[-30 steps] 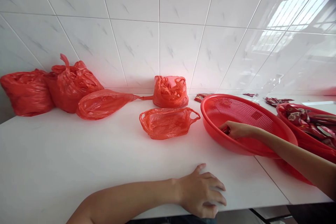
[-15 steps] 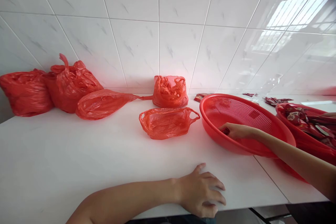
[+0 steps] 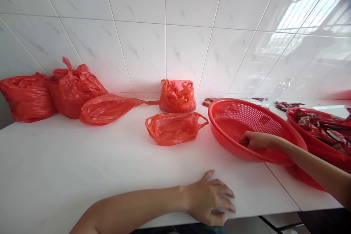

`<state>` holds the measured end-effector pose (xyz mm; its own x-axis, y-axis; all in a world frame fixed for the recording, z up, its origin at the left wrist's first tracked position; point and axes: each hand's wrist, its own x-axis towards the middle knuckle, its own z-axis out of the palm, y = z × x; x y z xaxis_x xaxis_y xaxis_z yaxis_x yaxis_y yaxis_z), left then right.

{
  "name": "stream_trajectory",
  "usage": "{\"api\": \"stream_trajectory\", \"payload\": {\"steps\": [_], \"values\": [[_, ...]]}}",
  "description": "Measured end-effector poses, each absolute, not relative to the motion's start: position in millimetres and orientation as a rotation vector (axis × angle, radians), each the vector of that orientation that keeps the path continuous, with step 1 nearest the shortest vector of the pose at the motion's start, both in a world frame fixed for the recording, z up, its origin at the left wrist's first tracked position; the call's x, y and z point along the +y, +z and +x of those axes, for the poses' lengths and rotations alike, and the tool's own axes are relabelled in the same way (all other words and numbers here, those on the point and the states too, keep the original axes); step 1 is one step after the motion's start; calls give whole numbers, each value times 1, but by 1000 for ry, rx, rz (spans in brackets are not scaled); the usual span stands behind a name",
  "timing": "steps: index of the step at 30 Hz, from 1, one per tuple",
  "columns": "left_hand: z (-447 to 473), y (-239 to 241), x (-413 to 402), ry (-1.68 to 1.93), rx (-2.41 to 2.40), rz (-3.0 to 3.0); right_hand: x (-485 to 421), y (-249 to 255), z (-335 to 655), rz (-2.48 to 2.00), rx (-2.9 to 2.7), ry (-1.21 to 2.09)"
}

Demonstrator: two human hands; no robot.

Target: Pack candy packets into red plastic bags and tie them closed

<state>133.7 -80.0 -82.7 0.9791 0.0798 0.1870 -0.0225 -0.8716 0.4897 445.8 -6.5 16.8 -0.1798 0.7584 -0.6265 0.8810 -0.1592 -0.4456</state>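
My left hand [image 3: 211,202] lies palm down on the white table near its front edge, fingers spread and holding nothing. Inside a red plastic colander [image 3: 219,124], which is partly tilted, my right hand [image 3: 257,140] closes around a small dark red snack packet [image 3: 245,142]. My fingers cover most of that packet, and the rest of the colander's floor is partly hidden behind my hand and forearm. An opened red plastic bag [image 3: 174,131] with two loop handles rests on the table, left of the colander and ahead of my left hand.
Against the tiled wall stand a red bag stuffed with bags [image 3: 178,97] and two full red bags [image 3: 76,91] at far left. A crumpled red bag [image 3: 109,108] lies flat between them. A container of packets [image 3: 318,124] and a clear bottle [image 3: 282,89] are at right.
My right hand has shifted slightly right and toward me inside the colander, still gripping the packet. Part of another hand at the right edge has left view. My left hand stays still.
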Motion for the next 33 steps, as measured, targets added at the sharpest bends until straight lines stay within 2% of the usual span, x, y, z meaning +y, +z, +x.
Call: {"api": "stream_trajectory", "payload": {"steps": [5, 9, 14, 16, 20, 22, 27, 33], "values": [[134, -83, -80, 271, 38, 2613, -21, 12, 460, 1876, 1812, -1267], [133, -82, -79, 257, 41, 2573, -30, 40, 453, 2088, 1981, -1351], [133, -79, -78, 314, 55, 2403, -42, 90, 399, 2527, 2305, -1888], [133, -73, -74, 433, 87, 2229, -45, 95, 368, 2517, 2400, -2185], [129, -47, -56, 744, 353, 1721, -41, 77, 315, 2230, 2491, -2725], [122, -29, -43, 872, 487, 1494, -35, 63, 298, 2014, 2514, -2882], [102, -2, -21, 1004, 501, 1251, -14, 36, 277, 1684, 2406, -3033], [85, -4, 3, 1066, 655, 1243, 18, 16, 254, 1687, 2315, -3087]]}}
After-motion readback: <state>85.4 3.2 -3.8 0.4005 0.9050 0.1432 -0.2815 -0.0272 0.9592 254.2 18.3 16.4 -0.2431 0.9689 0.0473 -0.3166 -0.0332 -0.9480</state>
